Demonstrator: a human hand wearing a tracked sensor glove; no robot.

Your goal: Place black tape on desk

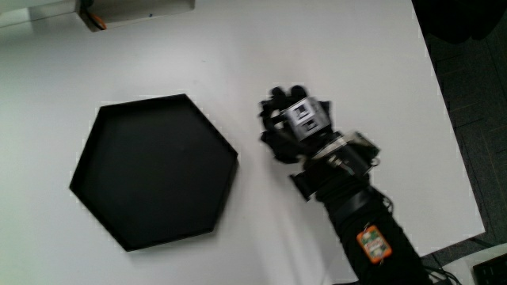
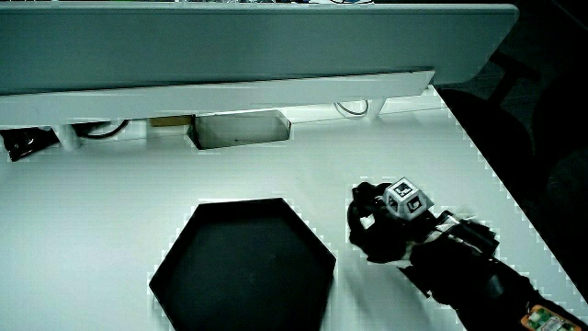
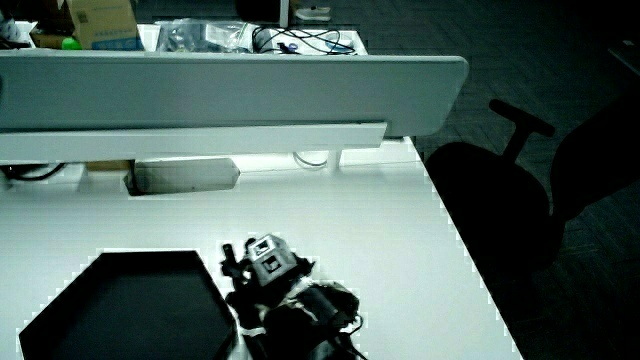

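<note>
On the white table (image 1: pixel 238 55), just beside one corner of a black hexagonal tray (image 1: pixel 154 170): the gloved hand (image 1: pixel 297 123), palm down, apart from the tray's rim. On its back, a small patterned cube (image 1: pixel 305 116), pale against the glove, seen also in both side views (image 2: pixel 405 199) (image 3: pixel 267 253).

Fingers (image 1: pixel 277 107) curled downward and closed around the black tape (image 2: pixel 355 221), a dark ring hard to separate from the glove. Clearest in a side view, with a pale spot of table showing through the ring's hole. Tape low at the table's surface, between the fingertips and the tray's nearest corner; touching the table or just above it, cannot tell. In the main view, tape lost against the black glove.

Forearm (image 1: pixel 364 229) in a black sleeve, running from the hand toward the person, with a small orange label (image 1: pixel 374 241) on it.

Tray flat on the table in both side views (image 2: pixel 243 267) (image 3: pixel 120 305), its floor dark, nothing made out inside.

Farther from the person than tray and hand: a low grey partition (image 2: pixel 230 46) along the table's edge, and under it a pale box (image 2: pixel 241 129) at the table's rim.
</note>
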